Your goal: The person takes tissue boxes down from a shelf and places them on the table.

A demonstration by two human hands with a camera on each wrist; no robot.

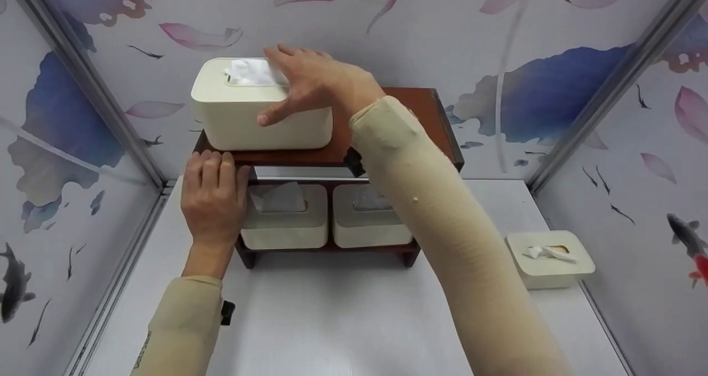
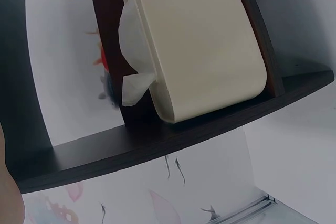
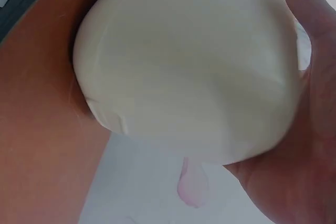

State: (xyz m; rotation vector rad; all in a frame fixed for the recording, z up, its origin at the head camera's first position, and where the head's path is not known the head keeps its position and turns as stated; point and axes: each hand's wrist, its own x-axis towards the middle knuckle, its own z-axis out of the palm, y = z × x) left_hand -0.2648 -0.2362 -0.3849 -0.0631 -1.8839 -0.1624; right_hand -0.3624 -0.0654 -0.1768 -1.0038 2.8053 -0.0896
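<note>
A cream tissue box [image 1: 265, 124] with white tissue in its top slot stands on the left part of the brown shelf's top board [image 1: 426, 124]. My right hand [image 1: 318, 83] grips its right end, thumb on the front and fingers over the back; in the right wrist view the hand [image 3: 310, 145] lies against the box [image 3: 189, 72]. My left hand [image 1: 214, 199] holds the board's front left corner, fingertips on its edge. Below, two more cream boxes, left [image 1: 285, 238] and right [image 1: 371, 235], sit side by side. The left wrist view shows one box [image 2: 205, 40] inside the dark frame [image 2: 142, 142].
Another cream tissue box [image 1: 550, 279] stands on the white table [image 1: 332, 320] at the right, near the side panel. Panels printed with petals, leaves and fish [image 1: 686, 232] rise behind and on both sides, joined by metal rails [image 1: 105, 97].
</note>
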